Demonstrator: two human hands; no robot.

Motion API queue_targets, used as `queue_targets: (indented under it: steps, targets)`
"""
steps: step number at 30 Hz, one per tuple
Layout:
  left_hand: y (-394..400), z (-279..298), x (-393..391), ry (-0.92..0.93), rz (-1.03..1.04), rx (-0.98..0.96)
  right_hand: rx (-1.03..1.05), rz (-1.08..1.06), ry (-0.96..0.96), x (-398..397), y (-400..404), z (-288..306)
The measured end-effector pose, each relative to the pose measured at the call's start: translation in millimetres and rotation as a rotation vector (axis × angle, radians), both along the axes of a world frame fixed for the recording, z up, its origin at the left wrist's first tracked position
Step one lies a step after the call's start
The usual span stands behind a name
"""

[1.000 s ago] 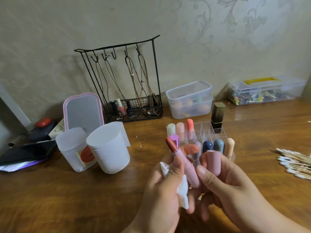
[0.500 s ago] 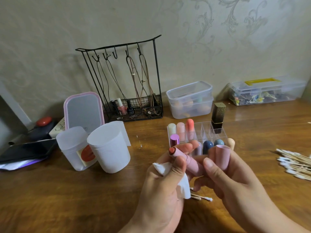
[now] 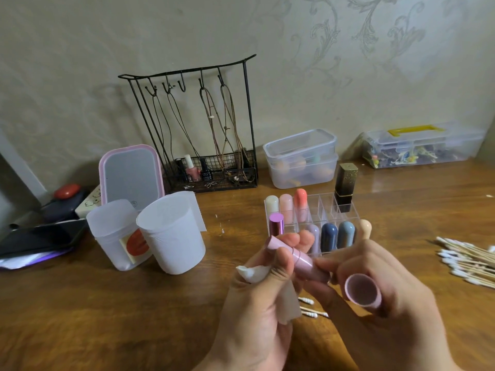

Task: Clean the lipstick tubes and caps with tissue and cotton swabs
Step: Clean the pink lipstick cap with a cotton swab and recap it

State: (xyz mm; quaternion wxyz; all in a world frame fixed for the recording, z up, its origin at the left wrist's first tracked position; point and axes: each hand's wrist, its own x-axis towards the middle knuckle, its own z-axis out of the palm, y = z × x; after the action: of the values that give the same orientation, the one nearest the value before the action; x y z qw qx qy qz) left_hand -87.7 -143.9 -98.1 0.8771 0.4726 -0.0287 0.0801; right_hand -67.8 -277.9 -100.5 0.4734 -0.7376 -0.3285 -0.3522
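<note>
Two hands work at six o'clock over the counter [image 3: 80, 317]: the left hand [image 3: 257, 298] curls round the pink lipstick tube [image 3: 300, 259] and a tissue [image 3: 254, 271]; the right hand [image 3: 385, 298] grips its pink cap [image 3: 363, 290], fingertips pinching the tube's base.

My left grip [image 3: 263, 287] covers the pink lipstick tube's [image 3: 304, 261] middle; I can't read the frosted tubs' [image 3: 301, 162] blurred contents.
</note>
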Motion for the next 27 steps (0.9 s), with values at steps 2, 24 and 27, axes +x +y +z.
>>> queue_targets:
  steps: [2, 24, 27]
  targets:
    - [-2, 2, 0, 0.015, -0.024, 0.009, 0.04, 0.012, 0.08, 1, 1, -2]
    - [8, 3, 3, 0.022, -0.047, -0.111, 0.301, 0.27, 0.483, 5, -1, -3]
    - [12, 4, 3, 0.074, -0.022, -0.098, 0.382, 0.282, 0.533, 9, -6, 4]
